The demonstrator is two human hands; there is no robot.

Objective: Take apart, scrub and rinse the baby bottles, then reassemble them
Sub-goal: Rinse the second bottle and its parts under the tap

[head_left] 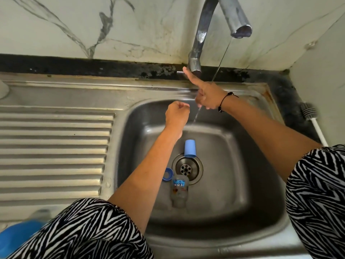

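Both our arms reach forward, mid-frame.
Our left hand is a loose fist; our right hand points its index finger upward.

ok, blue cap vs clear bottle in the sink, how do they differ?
The blue cap is opaque and plain; the clear bottle is see-through with a printed blue label. The cap is shorter, the bottle longer. The cap lies at the drain's far edge, the bottle at its near edge. Both lie on the sink floor, untouched by either hand.
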